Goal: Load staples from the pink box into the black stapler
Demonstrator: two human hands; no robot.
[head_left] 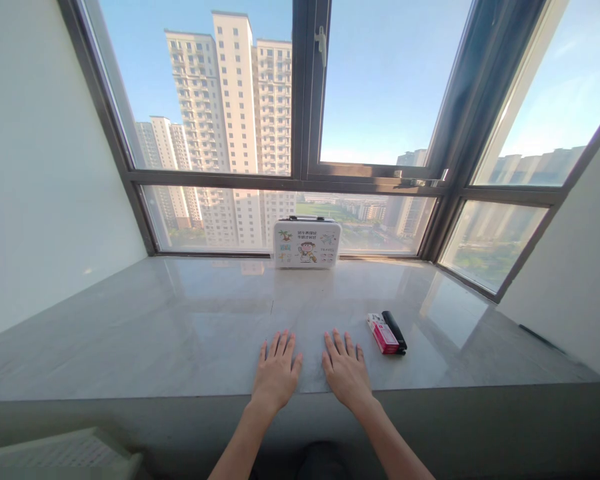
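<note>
My left hand (276,372) and my right hand (346,369) lie flat, palms down, side by side near the front edge of a grey marble window sill (155,327). Both have fingers stretched out and hold nothing. Just right of my right hand lie a small red and white box (382,333) and a black oblong object (395,330), touching each other. At the back of the sill, against the glass, stands a white case with cartoon prints and a handle (307,244).
Large dark-framed windows (305,175) close the back and right side, with tower blocks outside. White walls flank the sill on both sides. A pale object (55,457) shows at the bottom left, below the sill's edge.
</note>
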